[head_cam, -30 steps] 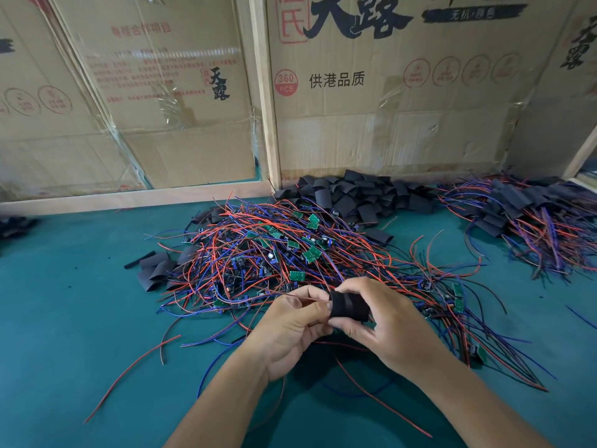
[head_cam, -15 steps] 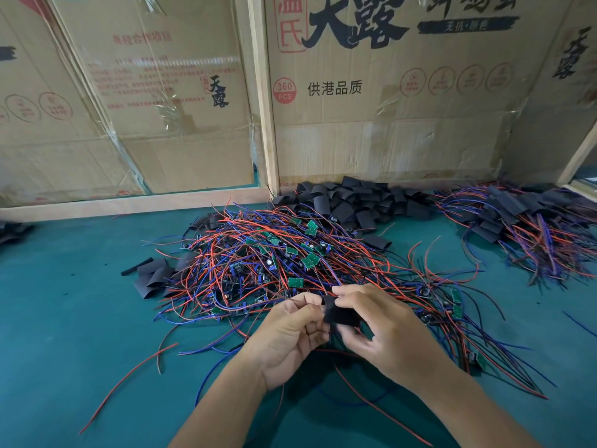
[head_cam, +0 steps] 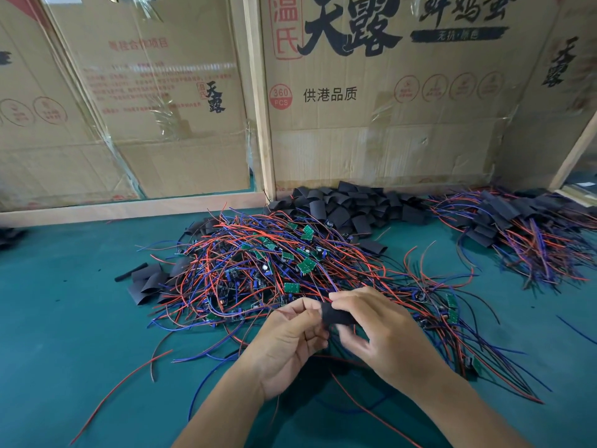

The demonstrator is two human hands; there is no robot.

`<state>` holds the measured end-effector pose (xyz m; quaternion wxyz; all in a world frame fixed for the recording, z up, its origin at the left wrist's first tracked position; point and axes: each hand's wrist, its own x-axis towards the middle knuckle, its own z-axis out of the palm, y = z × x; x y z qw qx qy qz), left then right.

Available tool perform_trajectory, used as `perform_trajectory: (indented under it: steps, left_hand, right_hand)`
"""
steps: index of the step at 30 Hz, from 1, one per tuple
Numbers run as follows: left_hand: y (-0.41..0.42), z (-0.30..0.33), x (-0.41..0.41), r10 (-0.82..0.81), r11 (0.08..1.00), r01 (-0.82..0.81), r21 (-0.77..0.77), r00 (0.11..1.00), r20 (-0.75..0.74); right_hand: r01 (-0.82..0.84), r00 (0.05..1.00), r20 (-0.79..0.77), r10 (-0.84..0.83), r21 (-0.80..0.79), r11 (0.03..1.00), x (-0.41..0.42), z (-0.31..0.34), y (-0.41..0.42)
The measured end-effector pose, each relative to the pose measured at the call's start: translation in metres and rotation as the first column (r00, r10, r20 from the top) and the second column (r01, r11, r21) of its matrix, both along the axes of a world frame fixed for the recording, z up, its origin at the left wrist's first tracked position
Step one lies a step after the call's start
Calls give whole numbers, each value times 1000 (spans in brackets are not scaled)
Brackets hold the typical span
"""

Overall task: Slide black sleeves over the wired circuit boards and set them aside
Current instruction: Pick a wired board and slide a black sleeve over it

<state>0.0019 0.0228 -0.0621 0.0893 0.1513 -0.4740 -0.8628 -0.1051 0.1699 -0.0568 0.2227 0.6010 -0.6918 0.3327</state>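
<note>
Sleeving, step in hand: a black sleeve [head_cam: 336,316] is being worked over a wired board just above the green table [head_cam: 64,318]; the board itself is hidden, so I judge it mostly inside.
Right hand [head_cam: 387,331]: thumb and forefinger pinch the sleeve at its upper edge, the other fingers [head_cam: 352,345] curled beneath.
Left hand [head_cam: 290,341]: fingers bent toward the sleeve's open end; whether they grip the board or its wires I cannot tell.
Supply: the tangle of red and blue wires with small green circuit boards [head_cam: 274,270] lies just beyond the hands; loose empty sleeves [head_cam: 349,208] are heaped against the cardboard boxes [head_cam: 387,124].
Done pile: sleeved pieces [head_cam: 517,227] lie well apart, to the right.
Doing it well: hold the sleeve mouth open and round, feed the board in straight, pull by the wires gently so no solder joint strains, and stop once the board is covered.
Risk: a board corner catching the sleeve edge.
</note>
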Motion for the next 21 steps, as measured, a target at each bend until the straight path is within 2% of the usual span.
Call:
perform_trajectory:
  steps: [2, 6, 8, 11, 13, 17, 21]
  left_hand:
    - [-2, -2, -1, -22, 1000, 22, 3, 999, -23]
    - [-7, -2, -1, -59, 996, 62, 62, 997, -57]
    - [-8, 0, -2, -58, 992, 64, 111, 996, -61]
    - [-7, 4, -5, -47, 986, 53, 155, 998, -45]
    - [-9, 6, -6, -44, 983, 50, 175, 998, -42]
    - [-11, 5, -9, -65, 979, 75, 189, 996, -59]
    - [-13, 0, -9, -94, 974, 107, 199, 993, -72]
  right_hand:
    - [50, 999, 5, -50, -67, 997, -11, 6, 7]
    - [328, 944, 108, -311, -236, 915, -54, 32, 36]
    - [397, 917, 55, -395, -224, 890, -80, 44, 45]
    - [435, 876, -125, -465, -209, 876, -127, 58, 54]
    - [514, 828, -156, -539, -172, 840, -163, 68, 59]
    - [737, 671, -83, -737, -35, 675, -231, 89, 76]
    - [882, 470, -207, -858, 99, 460, -274, 88, 94]
